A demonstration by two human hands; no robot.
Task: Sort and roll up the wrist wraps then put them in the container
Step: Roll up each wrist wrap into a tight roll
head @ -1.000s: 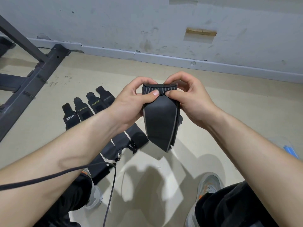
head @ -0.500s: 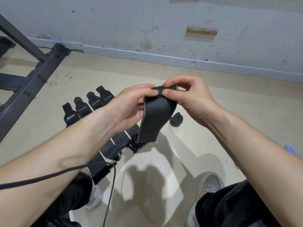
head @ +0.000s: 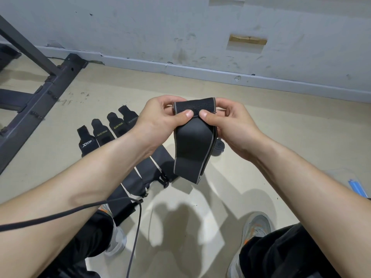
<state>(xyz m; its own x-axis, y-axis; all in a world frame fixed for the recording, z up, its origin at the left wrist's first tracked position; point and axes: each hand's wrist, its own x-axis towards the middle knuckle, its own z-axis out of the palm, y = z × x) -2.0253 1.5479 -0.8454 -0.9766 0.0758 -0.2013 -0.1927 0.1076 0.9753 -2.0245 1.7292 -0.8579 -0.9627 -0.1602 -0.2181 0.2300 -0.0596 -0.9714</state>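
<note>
Both hands hold a black wrist wrap (head: 192,149) with grey edging in the air in front of me. My left hand (head: 160,119) and my right hand (head: 226,125) pinch its top end, thumbs pressing on the folded edge, and the rest hangs down in a loop. Several more black wrist wraps (head: 112,129) lie flat side by side on the floor at the left, partly hidden by my left forearm. One rolled-up wrap (head: 219,148) sits on the floor just beyond my right wrist. A clear container (head: 345,177) with a blue clip shows at the right edge.
A dark metal rack frame (head: 36,93) stands at the left on the beige floor. A grey wall with a skirting board (head: 200,71) runs across the back. A black cable (head: 80,209) hangs over my left forearm. My shoes (head: 253,233) and knees are at the bottom.
The wrap's top end has been turned over again, so the mesh side now faces me and the hanging part has swung back to hang straight. Both hands stayed at about the same place.
</note>
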